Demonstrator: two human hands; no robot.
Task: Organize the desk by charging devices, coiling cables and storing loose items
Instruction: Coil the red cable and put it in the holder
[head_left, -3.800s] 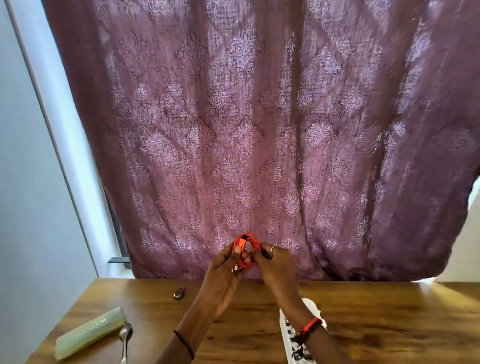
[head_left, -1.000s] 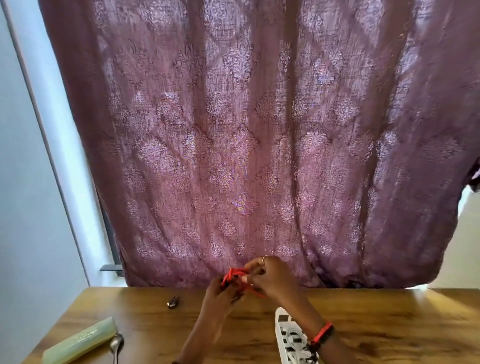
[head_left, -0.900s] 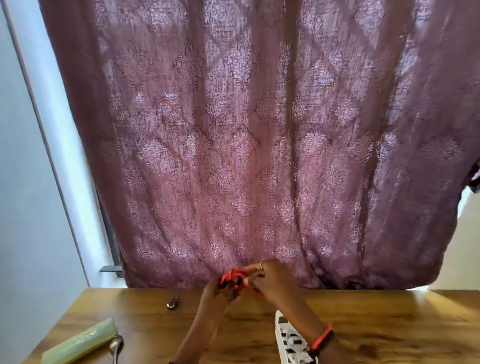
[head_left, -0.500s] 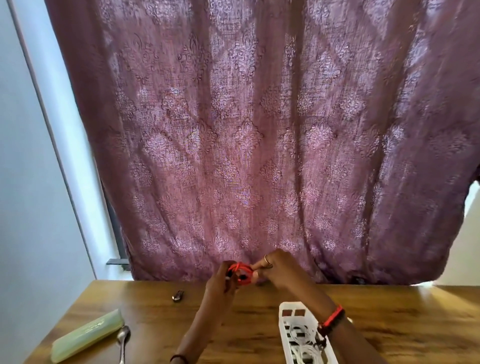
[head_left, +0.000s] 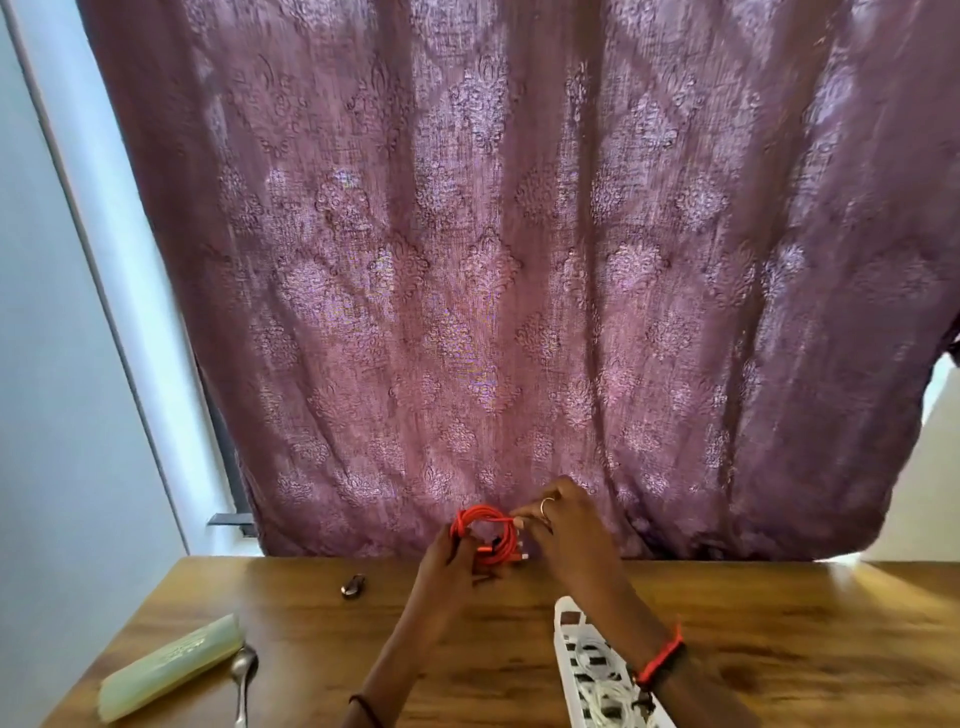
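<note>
Left hand (head_left: 447, 564), right hand (head_left: 566, 530) grip cable (head_left: 480, 513) over desk (head_left: 779, 623) before purple curtain (head_left: 493, 260)

A purple patterned curtain (head_left: 493, 260) hangs across the view — pale wall (head_left: 52, 364) to its left.

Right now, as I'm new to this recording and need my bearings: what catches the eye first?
The purple patterned curtain fills most of the view behind the wooden desk. Low in the middle, the left hand and right hand hold a bright red cable coil above the desk's far edge.
</note>
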